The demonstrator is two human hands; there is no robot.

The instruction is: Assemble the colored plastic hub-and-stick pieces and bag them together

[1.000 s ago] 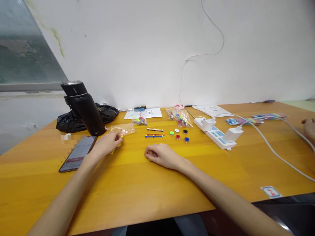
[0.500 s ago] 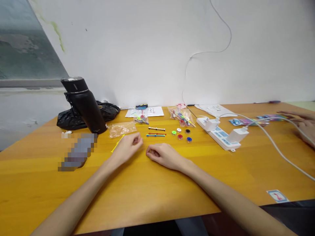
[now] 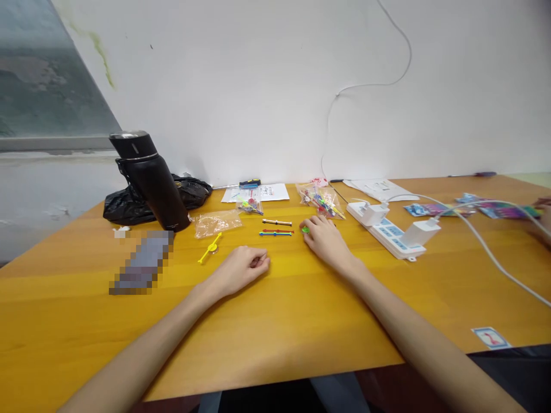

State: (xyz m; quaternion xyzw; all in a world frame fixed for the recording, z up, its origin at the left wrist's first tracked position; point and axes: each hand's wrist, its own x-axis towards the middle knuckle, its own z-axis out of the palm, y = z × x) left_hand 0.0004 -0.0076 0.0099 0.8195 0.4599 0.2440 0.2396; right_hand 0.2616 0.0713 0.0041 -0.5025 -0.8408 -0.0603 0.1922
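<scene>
My right hand (image 3: 326, 244) reaches over the group of small round pieces, and its thumb and fingertips close on a green disc (image 3: 305, 230). It covers most of the other discs. My left hand (image 3: 243, 269) rests on the table, loosely curled, with nothing visible in it. Left of it lies a yellow arrow spinner (image 3: 210, 248) with a clear round base under its middle. Between and beyond my hands are thin plastic arrows: a black-and-white pair (image 3: 276, 222), a red one (image 3: 284, 231) and a blue one (image 3: 275, 233).
A black bottle (image 3: 150, 183) stands at the left by a black plastic bag (image 3: 129, 205) and a pixelated flat object (image 3: 144, 261). Clear bags (image 3: 217, 222) and a bag of coloured parts (image 3: 321, 199) lie behind. At right are a power strip (image 3: 390, 232), white cables and a co-worker's hand (image 3: 546, 218).
My right hand has moved away and right, from beside my left hand to the green disc. My left hand has shifted right and nearer, leaving the yellow spinner in full view.
</scene>
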